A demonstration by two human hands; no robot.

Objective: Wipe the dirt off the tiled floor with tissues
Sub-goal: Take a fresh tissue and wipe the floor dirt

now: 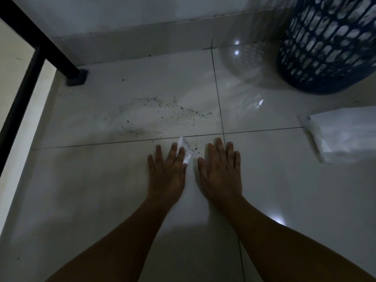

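Two bare forearms enter from the near edge and extend forward over the glossy white tiled floor [97, 190]. The left hand [165, 174] lies palm down on the tile, its fingers [174, 149] straight and slightly spread. The right hand [221, 174] lies palm down just beside it, apart from it, with fingers [219, 146] straight and closer together, holding nothing.

The small crumpled white tissue [185, 151] sits at the thumb-side edge of the left hand, against the index finger. Its far tip reaches past the fingertips to the dark grout line. Whether the tissue is pinched or only pressed flat cannot be determined. A few dark specks lie on the tile between the tissue and the right hand.

Beyond the grout line, on the next tile, the scattered patch of dark dirt particles [154, 115] spreads in a loose oval, well apart from both hands.

To the right lies a white plastic packet [343, 137]. Further left, a black metal frame leg [50, 47] ends in a foot on the floor near the wall. At the far right stands a blue perforated plastic basket [327, 49].
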